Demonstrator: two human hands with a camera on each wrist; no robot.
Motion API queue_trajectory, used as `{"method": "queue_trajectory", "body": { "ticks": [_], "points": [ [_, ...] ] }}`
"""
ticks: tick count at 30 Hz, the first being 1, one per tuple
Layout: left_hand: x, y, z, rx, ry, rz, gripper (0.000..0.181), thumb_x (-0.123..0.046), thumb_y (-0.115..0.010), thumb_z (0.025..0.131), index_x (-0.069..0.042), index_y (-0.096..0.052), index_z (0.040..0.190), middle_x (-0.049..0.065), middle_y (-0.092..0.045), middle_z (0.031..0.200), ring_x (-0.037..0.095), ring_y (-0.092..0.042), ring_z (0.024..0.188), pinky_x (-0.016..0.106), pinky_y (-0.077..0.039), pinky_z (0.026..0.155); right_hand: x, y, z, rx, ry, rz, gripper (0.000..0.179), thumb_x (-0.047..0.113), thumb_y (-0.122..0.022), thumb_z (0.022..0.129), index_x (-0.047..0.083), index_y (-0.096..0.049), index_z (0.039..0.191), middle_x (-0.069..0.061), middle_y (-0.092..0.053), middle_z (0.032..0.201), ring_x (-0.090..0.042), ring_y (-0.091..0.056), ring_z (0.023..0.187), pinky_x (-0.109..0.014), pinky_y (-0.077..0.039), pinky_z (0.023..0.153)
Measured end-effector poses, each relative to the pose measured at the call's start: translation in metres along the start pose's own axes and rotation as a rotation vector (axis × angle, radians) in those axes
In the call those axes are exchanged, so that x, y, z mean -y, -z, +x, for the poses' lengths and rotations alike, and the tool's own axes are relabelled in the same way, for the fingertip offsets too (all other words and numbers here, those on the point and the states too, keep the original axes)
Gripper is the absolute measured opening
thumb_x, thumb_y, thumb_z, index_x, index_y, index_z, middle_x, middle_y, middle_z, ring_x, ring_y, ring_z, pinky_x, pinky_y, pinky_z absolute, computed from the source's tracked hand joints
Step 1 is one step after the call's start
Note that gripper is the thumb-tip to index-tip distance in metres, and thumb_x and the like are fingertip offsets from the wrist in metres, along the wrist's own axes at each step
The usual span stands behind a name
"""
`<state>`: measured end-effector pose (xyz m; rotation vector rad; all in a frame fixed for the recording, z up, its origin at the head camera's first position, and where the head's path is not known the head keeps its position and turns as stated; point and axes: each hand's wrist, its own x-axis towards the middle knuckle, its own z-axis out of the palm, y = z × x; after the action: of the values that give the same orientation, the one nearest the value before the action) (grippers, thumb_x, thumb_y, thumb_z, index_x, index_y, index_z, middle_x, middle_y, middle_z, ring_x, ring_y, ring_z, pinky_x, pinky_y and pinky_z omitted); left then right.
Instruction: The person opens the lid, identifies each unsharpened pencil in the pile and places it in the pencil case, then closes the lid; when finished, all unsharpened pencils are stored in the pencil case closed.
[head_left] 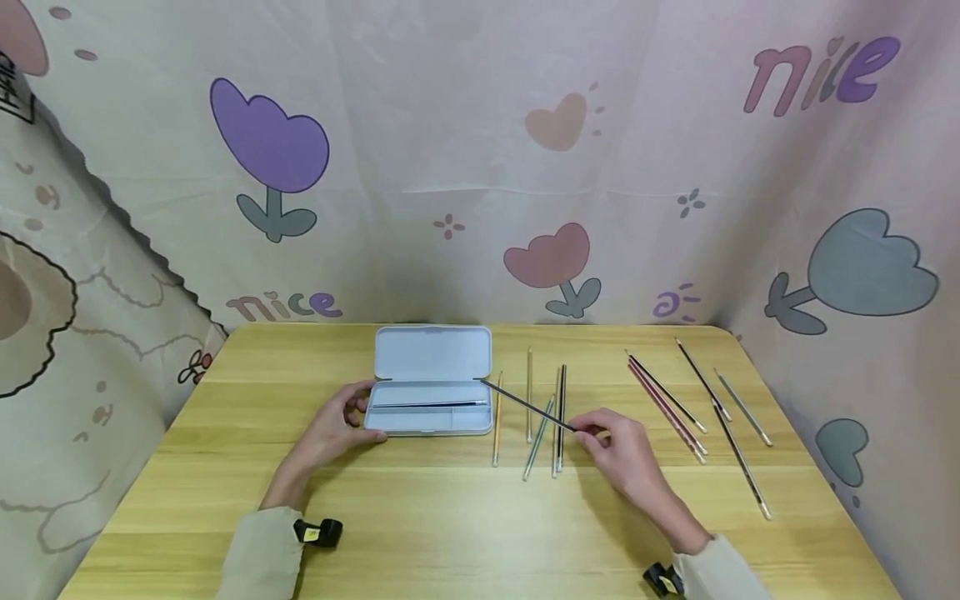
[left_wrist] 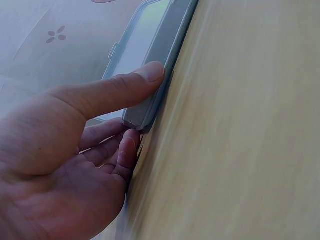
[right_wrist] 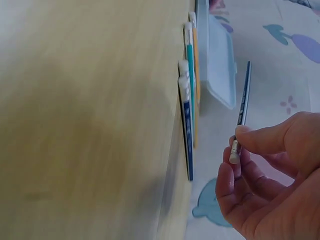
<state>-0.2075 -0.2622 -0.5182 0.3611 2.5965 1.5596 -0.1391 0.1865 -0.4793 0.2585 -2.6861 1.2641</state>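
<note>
A pale blue pencil case [head_left: 433,353] stands on the table with its lid raised at the back. One dark pencil [head_left: 427,405] lies lengthwise inside it. My left hand [head_left: 330,429] grips the case's left end, thumb on the front side and fingers curled at the end, as the left wrist view shows. Between thumb and fingers, my right hand [head_left: 624,454] pinches a dark pencil [head_left: 528,407] close to its white eraser end [right_wrist: 234,158]. That pencil slants up to the left, its far end overlapping the case's right edge in the head view.
Just right of the case lie several loose pencils, among them a yellow one [head_left: 497,421], a teal one [head_left: 537,442] and a black one [head_left: 563,408]. Farther right are red pencils [head_left: 666,408], black ones [head_left: 738,458] and another teal one [head_left: 742,407]. A patterned cloth [head_left: 420,150] hangs behind the table.
</note>
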Motion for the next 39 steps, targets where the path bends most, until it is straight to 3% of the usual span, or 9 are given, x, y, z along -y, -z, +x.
{"method": "queue_trajectory", "body": {
  "ticks": [7,14,20,27,39],
  "points": [
    [-0.001,-0.003,0.004,0.011,-0.014,0.006,0.088,-0.004,-0.092,0.074,0.005,-0.044,0.148,0.020,-0.054,0.105,0.024,-0.049,0.081,0.024,-0.044,0.067,0.011,-0.019,0.017,0.013,0.017,0.053,0.020,-0.010,-0.075,0.086,0.006,-0.078,0.099,-0.006,-0.073,0.096,-0.020,-0.069,0.082,-0.022,-0.056,0.064],
    [-0.003,-0.003,0.005,0.009,-0.020,-0.015,0.088,-0.003,-0.091,0.074,0.005,-0.044,0.149,0.020,-0.054,0.104,0.025,-0.049,0.081,0.024,-0.044,0.068,0.021,-0.040,0.040,-0.004,0.054,0.017,0.019,-0.008,-0.076,0.087,0.008,-0.080,0.096,-0.003,-0.072,0.091,-0.013,-0.060,0.073,-0.024,-0.049,0.056],
    [-0.003,-0.003,0.005,0.010,-0.020,-0.022,0.088,-0.002,-0.091,0.074,0.005,-0.044,0.148,0.020,-0.055,0.104,0.025,-0.050,0.081,0.024,-0.044,0.067,0.027,-0.057,0.056,0.026,0.070,0.039,0.018,-0.010,-0.074,0.087,0.005,-0.079,0.096,-0.007,-0.072,0.091,-0.016,-0.065,0.078,-0.023,-0.054,0.063],
    [-0.002,-0.004,0.003,0.014,-0.002,-0.012,0.089,-0.003,-0.091,0.074,0.004,-0.044,0.149,0.019,-0.053,0.104,0.024,-0.048,0.081,0.025,-0.043,0.066,0.032,-0.081,0.070,0.069,0.056,0.040,0.015,-0.006,-0.075,0.088,0.007,-0.079,0.096,-0.002,-0.070,0.092,-0.014,-0.062,0.078,-0.024,-0.053,0.061],
    [-0.002,-0.001,0.001,0.009,0.008,-0.019,0.089,-0.002,-0.091,0.074,0.004,-0.043,0.149,0.021,-0.054,0.106,0.023,-0.049,0.080,0.025,-0.045,0.067,0.047,-0.111,0.097,0.153,0.082,0.039,0.015,-0.007,-0.071,0.091,0.004,-0.079,0.099,-0.006,-0.072,0.100,-0.020,-0.068,0.089,-0.023,-0.056,0.074]
  ]
}}
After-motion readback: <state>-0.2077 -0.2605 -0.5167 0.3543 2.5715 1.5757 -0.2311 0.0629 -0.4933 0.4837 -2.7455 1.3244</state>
